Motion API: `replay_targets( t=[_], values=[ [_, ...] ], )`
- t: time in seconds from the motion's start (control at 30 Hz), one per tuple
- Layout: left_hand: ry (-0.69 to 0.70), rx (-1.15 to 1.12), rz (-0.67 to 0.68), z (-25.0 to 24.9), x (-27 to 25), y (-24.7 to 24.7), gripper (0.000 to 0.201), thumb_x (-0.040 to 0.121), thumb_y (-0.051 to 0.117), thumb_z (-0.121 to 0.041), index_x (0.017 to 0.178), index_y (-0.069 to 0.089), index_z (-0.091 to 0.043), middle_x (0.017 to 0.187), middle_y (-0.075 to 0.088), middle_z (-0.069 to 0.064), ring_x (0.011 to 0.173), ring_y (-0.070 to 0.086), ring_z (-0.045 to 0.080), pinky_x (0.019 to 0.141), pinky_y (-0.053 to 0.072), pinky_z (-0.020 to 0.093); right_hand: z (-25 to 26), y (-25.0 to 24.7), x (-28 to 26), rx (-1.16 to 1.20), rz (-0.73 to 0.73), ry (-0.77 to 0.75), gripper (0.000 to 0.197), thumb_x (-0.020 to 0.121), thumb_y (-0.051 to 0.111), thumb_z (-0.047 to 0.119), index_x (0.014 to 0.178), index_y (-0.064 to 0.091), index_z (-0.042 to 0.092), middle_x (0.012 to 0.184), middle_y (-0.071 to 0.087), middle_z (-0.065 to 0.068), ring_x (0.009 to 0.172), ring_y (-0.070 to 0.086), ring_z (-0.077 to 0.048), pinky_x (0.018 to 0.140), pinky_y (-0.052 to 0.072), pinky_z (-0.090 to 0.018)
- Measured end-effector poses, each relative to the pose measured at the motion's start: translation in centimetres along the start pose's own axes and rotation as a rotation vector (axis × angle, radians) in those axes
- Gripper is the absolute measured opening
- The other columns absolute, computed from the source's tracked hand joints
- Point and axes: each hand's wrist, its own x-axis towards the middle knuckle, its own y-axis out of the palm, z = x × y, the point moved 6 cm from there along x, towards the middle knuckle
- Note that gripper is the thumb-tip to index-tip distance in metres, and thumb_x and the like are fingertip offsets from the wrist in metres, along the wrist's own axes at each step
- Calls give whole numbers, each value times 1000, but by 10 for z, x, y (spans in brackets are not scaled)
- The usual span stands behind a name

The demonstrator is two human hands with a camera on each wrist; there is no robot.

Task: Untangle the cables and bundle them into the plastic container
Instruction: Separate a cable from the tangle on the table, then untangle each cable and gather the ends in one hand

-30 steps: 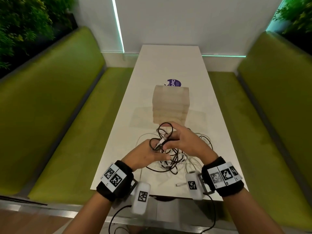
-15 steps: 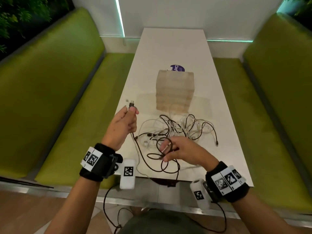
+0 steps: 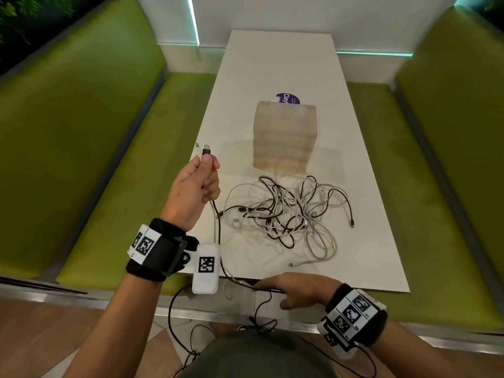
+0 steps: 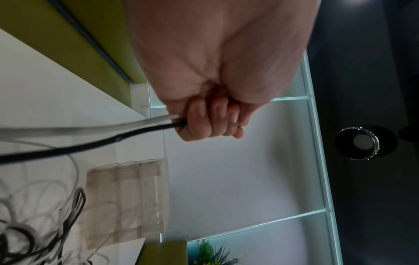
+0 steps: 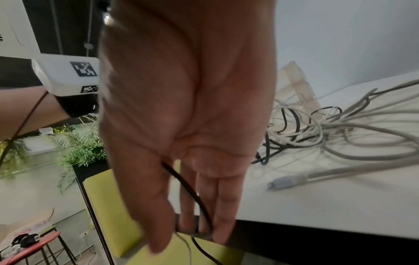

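A tangle of black and white cables lies on the white table, just in front of the translucent plastic container. My left hand is raised at the table's left edge. It grips a black cable and a white cable just below their plugs. Both cables hang from that fist toward me. My right hand sits at the table's front edge, fingers pointing left, and pinches the black cable between thumb and fingers.
Green benches run along both sides of the table. A purple sticker shows behind the container. A loose white plug and a black plug lie at the edges of the tangle. Thin cords hang below the front edge.
My right hand left the tangle and slid back along the black cable to the table's front edge. My left hand stays raised with the two plug ends.
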Motion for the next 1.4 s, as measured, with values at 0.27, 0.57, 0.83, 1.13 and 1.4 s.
replay_targets(
  t=[0.27,0.57,0.83,1.13,1.4],
  values=[
    [-14,-105,1,-1,2,5,31,103,35,-23,77,51,-14,53,30,-9,46,20,6,47,14,22,-29,-40,-27,260,-406,35,34,86,67,24,119,62,24,119,62,10,107,57,-4,93,48,-22],
    [-13,-150,43,-3,6,17,30,102,36,-24,78,50,-14,54,31,-8,46,21,6,46,16,21,-86,-46,-36,-77,-554,351,13,86,61,14,97,66,17,100,57,2,97,54,-16,78,42,-25],
    [-166,-21,183,33,-4,44,27,101,37,-19,92,58,-5,53,28,-8,45,24,7,44,24,18,-38,-103,-74,507,-937,56,10,91,59,9,91,60,20,83,71,2,83,67,-11,77,50,-23],
    [-182,113,217,51,-14,63,34,103,35,-22,93,62,-2,73,68,6,60,62,15,54,48,23,0,-150,-95,708,-1124,-231,15,90,58,0,87,62,14,73,62,0,68,57,-16,66,48,-24],
    [-146,72,234,70,-17,99,38,103,38,-23,125,57,0,122,65,15,113,63,23,101,47,38,14,-156,-78,956,-1202,-319,19,85,66,3,82,47,8,96,69,-15,80,67,-19,67,52,-33]
  ],
)
